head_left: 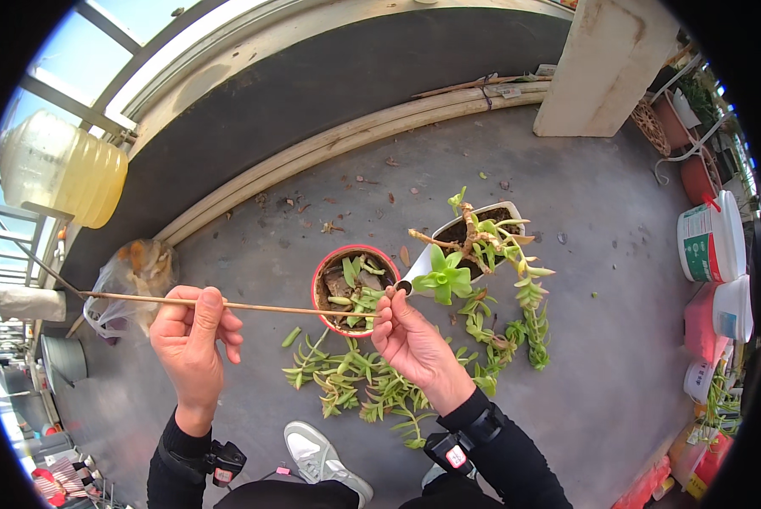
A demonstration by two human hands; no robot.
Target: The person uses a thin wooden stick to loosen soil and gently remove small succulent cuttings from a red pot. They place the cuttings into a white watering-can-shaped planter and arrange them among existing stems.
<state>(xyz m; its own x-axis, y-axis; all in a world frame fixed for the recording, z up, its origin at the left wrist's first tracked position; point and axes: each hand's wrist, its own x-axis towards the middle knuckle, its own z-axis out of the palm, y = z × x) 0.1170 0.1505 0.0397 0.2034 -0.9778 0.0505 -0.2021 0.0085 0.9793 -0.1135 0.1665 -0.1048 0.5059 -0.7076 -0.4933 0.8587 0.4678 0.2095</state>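
Observation:
My left hand (192, 339) grips a long thin wooden stick (270, 307) that runs level from the left to my right hand (410, 339), whose fingertips pinch its right end. The stick's tip lies over a red round pot (322, 270) filled with soil and green succulent cuttings. Just right of it stands a white pot (503, 210) holding a leggy succulent plant (474, 254). A heap of cut green succulent stems (355, 382) lies on the grey floor below the pots, between my two hands.
A plastic bag (134, 276) with scraps lies at the left. A yellowish jug (62, 170) hangs upper left. White buckets (711, 242) and pots line the right edge. A pale pillar (605, 64) stands at the back. My shoe (317, 458) shows at the bottom.

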